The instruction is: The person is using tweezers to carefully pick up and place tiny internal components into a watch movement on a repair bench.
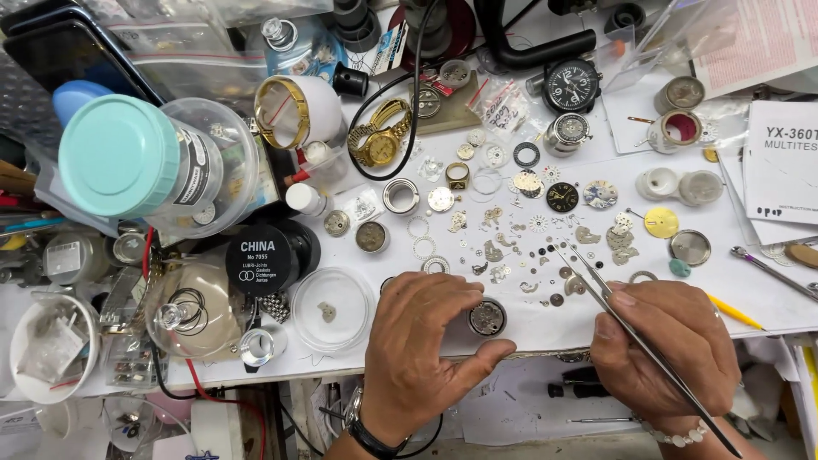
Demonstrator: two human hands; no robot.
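Note:
My left hand (pixel 422 349) rests on the white bench top near its front edge, fingers and thumb closed around a small round watch movement (pixel 487 318). My right hand (pixel 669 341) grips long steel tweezers (pixel 596 285), whose tips point up-left and reach among several tiny gears, bridges and screws (pixel 511 247) scattered over the middle of the bench. A black dial (pixel 562 197) and a pale dial (pixel 601 194) lie just beyond the parts. A wristwatch sits on my left wrist, a bead bracelet on my right.
A jar with a teal lid (pixel 119 158), a black round tin (pixel 260 255) and a clear dish (pixel 331 308) crowd the left. A gold watch (pixel 381 140) and a black-faced watch (pixel 571 85) lie at the back. Paper leaflets (pixel 780 162) and a screwdriver (pixel 771 271) sit at right.

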